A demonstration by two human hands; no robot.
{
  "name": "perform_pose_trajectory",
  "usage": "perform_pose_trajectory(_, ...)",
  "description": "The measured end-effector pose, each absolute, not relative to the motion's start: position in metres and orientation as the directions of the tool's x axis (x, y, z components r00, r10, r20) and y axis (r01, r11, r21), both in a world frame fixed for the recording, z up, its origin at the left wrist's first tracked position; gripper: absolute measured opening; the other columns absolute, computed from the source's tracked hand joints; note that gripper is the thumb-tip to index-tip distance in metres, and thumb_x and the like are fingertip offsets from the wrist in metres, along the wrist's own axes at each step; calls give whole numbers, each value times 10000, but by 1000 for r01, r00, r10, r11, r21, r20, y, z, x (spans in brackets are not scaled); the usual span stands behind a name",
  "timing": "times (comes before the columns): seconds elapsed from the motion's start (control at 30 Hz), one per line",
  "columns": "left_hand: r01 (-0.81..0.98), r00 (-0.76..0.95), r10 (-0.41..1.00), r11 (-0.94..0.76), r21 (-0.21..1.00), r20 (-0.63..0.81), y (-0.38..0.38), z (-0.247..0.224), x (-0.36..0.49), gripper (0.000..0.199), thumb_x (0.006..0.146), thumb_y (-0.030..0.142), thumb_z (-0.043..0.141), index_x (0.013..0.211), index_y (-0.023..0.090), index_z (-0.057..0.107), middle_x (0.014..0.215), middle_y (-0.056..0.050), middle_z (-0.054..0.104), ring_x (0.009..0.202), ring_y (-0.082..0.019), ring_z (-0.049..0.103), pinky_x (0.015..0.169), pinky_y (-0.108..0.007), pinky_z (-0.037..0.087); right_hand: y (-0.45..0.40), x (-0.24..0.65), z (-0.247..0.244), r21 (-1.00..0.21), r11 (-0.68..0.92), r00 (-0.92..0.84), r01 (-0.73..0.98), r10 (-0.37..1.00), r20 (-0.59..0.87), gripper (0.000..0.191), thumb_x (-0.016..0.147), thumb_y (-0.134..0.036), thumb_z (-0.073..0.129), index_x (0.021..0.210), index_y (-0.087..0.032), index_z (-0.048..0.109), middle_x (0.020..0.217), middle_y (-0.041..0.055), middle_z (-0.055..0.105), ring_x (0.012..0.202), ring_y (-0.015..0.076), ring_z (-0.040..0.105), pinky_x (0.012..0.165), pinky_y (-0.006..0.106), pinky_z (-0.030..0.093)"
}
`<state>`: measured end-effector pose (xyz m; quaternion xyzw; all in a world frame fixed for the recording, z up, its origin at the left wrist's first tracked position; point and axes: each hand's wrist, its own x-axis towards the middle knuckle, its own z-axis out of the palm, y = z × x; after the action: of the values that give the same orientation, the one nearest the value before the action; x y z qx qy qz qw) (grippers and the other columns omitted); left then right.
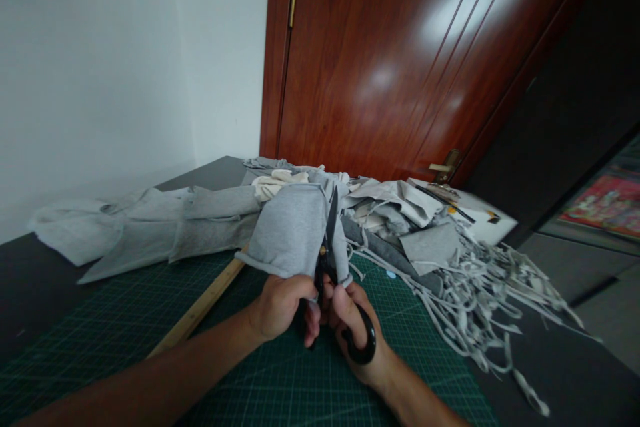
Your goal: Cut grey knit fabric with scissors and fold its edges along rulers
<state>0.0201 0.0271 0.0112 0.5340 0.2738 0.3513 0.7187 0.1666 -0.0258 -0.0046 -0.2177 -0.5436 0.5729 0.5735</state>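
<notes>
A piece of grey cloth (289, 228) is held up over the green cutting mat (400, 373), in the middle of the view. Its near edge is gripped by the left hand (281, 305), with the thumb laid on top. A pair of black scissors (331, 221) is gripped by the right hand (354, 321), with the thumb passed through a handle loop. The blades are pointed away from the body and set close to the right side of the cloth, where a narrow flap (341, 250) is seen beyond them.

The trimming of this piece appears to be under way and not yet finished. How deep the cut has been made cannot be told for sure, as the lower blade is hidden and the fingers are crowded together there. Plenty seems to have been trimmed already: a tangled heap of thin strips (475, 300) is piled on the right of the dark surface (537, 340). More cloth pieces (215, 227) are laid out on the left, past a wooden ruler (203, 307); whether these are done or left to be trimmed is not shown.
</notes>
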Motion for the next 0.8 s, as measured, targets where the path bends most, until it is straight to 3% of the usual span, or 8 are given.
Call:
perform_pose_trajectory(0.17,-214,613,790,159,964,6,27,8,19,317,656,394,610,532,124,722,485,-127,677,408,-226,619,384,-312,479,-26,167,-3,-876,242,-249,-417,897,366,437,1031,-626,677,923,-203,673,698,-16,615,567,160,585,629,333,597)
perform_pose_trajectory(0.53,-187,608,793,186,964,-35,25,9,21,330,694,384,594,527,122,705,498,-141,681,421,-239,639,403,-333,515,-28,165,2,-885,209,-233,-417,916,326,435,1010,-625,713,929,-202,647,672,-33,582,533,143,560,518,283,555)
perform_pose_trajectory(0.7,-177,604,797,166,970,-27,24,9,20,328,695,388,596,520,130,696,490,-133,668,419,-233,630,393,-326,509,-28,164,0,-880,203,-228,-430,919,323,408,1023,-607,705,1026,-203,653,718,-38,576,561,144,578,535,296,588)
perform_pose_trajectory(0.8,-172,606,795,154,973,-19,24,10,20,335,685,400,596,511,132,695,480,-127,662,414,-231,634,392,-320,506,-28,164,-1,-875,217,-227,-434,913,339,434,1015,-629,706,962,-203,648,692,-30,592,546,142,569,527,287,569)
